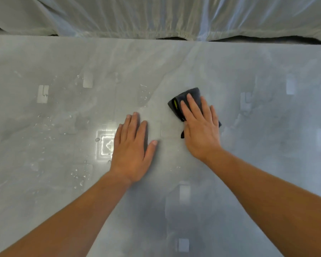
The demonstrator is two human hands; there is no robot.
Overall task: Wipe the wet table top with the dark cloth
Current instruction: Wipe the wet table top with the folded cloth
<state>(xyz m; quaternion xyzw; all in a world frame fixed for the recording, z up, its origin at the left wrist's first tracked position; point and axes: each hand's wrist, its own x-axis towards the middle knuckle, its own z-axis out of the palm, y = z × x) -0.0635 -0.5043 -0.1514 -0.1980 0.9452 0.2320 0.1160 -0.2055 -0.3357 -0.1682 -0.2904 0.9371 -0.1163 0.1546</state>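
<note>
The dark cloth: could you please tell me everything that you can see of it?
The dark cloth is a dark grey, soft-looking fabric pad with a yellow mark near its left edge. It lies on the table top, right of centre. The right hand presses on it with straight fingers, covering much of it; an end sticks out on the thumb side.

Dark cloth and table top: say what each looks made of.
Dark cloth: probably microfibre or a similar soft textile, matte; it lies folded and limp under the right hand.
Table top: hard, smooth, glossy grey, perhaps polished stone or stone-look laminate; it mirrors a light and water drops bead on it.
</note>
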